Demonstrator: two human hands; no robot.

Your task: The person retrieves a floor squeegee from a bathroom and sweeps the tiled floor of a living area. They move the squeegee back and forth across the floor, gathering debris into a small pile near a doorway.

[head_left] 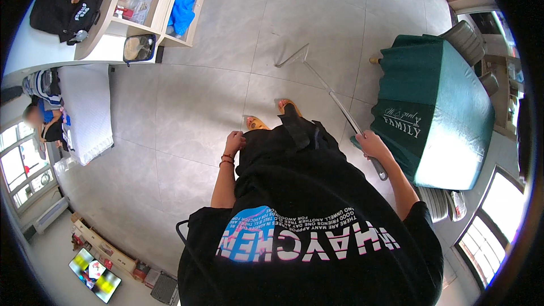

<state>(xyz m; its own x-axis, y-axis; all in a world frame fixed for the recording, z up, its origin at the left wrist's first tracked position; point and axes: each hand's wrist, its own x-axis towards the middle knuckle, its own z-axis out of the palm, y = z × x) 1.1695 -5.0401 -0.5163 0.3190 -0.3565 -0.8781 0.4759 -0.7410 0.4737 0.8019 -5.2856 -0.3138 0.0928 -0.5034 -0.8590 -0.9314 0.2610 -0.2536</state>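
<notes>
Held wire-headed metal pole (343,107) with right grip (372,145) wrapped above grey handle end (379,169); judged light, stiff, best grasped there; could not tell state of left grip (234,143).

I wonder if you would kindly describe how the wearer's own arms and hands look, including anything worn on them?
Both arms have short, plain black sleeves, part of a black T-shirt. The left hand is ungloved, with thin, dark reddish bracelets at its wrist. The right hand is ungloved too, and no band shows at its wrist.
</notes>
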